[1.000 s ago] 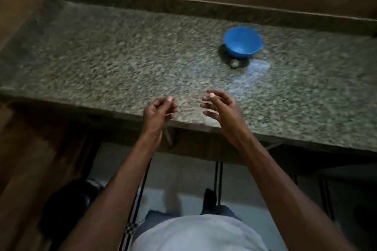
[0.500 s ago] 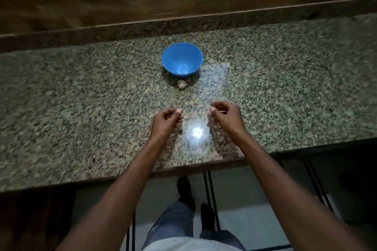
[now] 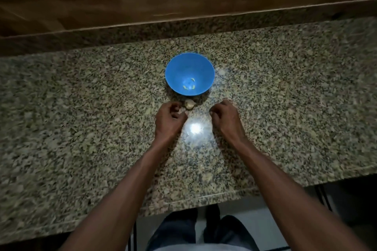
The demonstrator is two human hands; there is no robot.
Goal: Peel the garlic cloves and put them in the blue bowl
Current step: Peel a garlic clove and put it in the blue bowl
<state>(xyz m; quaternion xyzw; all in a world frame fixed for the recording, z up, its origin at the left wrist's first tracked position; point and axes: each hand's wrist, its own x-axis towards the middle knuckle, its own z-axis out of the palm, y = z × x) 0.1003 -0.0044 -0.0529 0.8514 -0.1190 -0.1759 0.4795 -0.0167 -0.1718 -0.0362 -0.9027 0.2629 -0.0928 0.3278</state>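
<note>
While both hands hovered over the granite counter (image 3: 81, 128), the blue bowl (image 3: 175, 71) sat approx. centre, w/ small pale bits in its bottom. Garlic (image 3: 189, 104) lay on the counter just in front of the bowl, btw. the hands. Left hand (image 3: 168, 121) had fingers curled, tips right beside the garlic; contact unclear. Right hand (image 3: 225, 117) was curled too, nothing visibly held. Bright light glare btw. the wrists.
</note>
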